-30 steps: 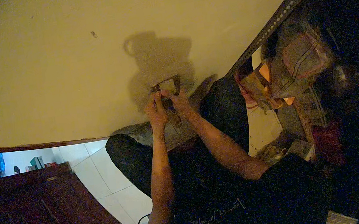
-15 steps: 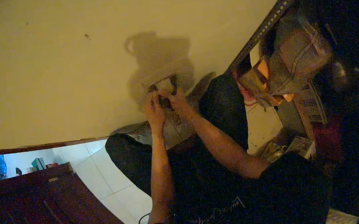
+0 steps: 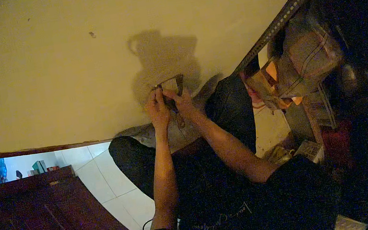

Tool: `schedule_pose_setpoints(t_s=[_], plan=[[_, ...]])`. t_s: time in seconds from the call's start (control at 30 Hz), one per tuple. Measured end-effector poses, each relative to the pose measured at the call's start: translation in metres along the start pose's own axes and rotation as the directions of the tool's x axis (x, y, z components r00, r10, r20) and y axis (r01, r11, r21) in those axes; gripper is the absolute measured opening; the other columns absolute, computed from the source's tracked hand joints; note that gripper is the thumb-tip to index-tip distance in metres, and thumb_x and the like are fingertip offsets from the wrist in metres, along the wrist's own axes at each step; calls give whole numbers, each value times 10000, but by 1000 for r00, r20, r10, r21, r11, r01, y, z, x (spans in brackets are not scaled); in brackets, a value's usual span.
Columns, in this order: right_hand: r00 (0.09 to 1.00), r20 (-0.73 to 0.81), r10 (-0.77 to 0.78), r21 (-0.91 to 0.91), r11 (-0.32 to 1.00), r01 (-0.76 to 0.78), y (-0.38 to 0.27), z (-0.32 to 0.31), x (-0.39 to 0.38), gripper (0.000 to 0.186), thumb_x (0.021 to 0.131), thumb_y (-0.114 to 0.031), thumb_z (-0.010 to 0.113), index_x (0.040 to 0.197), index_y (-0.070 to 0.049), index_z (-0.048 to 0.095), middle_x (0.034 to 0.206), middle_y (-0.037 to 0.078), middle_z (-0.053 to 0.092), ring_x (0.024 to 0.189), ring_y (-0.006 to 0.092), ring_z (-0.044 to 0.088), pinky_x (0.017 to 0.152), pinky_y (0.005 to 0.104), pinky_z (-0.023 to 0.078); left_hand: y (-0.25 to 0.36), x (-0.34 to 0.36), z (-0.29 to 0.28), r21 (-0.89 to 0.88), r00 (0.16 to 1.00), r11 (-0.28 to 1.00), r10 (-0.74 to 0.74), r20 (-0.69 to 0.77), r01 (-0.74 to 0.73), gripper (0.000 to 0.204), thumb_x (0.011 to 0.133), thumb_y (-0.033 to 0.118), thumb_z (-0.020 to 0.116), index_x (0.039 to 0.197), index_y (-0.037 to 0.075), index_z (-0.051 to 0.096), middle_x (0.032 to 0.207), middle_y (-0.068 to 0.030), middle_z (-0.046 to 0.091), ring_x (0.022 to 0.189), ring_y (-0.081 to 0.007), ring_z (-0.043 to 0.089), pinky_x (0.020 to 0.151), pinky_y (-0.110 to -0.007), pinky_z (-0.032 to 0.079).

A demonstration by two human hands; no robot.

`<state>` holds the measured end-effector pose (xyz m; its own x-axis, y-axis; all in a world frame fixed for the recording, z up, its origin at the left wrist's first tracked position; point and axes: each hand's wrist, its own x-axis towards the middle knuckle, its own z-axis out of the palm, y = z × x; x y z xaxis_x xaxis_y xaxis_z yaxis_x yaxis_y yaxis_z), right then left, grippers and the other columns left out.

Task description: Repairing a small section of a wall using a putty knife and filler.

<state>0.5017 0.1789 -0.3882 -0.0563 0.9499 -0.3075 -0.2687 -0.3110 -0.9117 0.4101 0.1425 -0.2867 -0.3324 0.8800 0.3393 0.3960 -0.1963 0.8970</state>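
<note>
Both hands sit almost where they were a moment ago, and the small frame has tipped a little between them. I see my left hand and my right hand close together, up in front of the pale wall. They pinch a small brown frame from both sides. My left fingers grip its left edge. My right fingers hold its lower right part. It is too dim to tell just how each finger lies. The frame is held up in the air near the wall, right under my shadow. Below my hands a grey cloth lies across my lap, and my dark trousers are under it. To the right stands a metal rack with wrapped bundles on it. At the lower left I see white floor tiles and a dark wooden door.
</note>
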Motion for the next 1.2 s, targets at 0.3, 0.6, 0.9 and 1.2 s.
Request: schedule_pose_setpoints(t_s=[0.3,0.6,0.9,1.2], plan=[[990,42,-132,18,991,131,4,3,7,614,714,-317,764,1141,29,492,1099,142,572,999,262,543,867,368,445,-34,-1,6,101,988,989,114,-103,-103,250,929,209,515,905,-18,617,827,-167,628,755,-281,595,681,-372,453],[973,27,-229,45,973,228,1,7,-1,346,782,-170,705,1040,26,585,995,103,645,890,171,610,818,334,490,-11,-3,-4,106,999,994,-30,-21,32,251,935,210,507,932,-11,624,864,-164,638,779,-288,602,713,-385,454],[990,110,-83,0,996,84,-42,25,-24,615,708,-298,771,1144,26,486,1097,144,577,999,257,551,868,367,455,-10,1,-17,154,998,988,5,-56,4,260,935,219,511,971,-10,630,867,-163,649,769,-270,614,644,-354,457],[999,31,-10,-61,998,12,-45,9,-17,852,642,-434,806,1249,24,421,1217,196,520,1135,318,490,931,402,421,7,5,-5,86,999,996,31,-44,-27,263,940,216,500,997,-14,613,871,-187,646,770,-258,622,675,-357,469]])
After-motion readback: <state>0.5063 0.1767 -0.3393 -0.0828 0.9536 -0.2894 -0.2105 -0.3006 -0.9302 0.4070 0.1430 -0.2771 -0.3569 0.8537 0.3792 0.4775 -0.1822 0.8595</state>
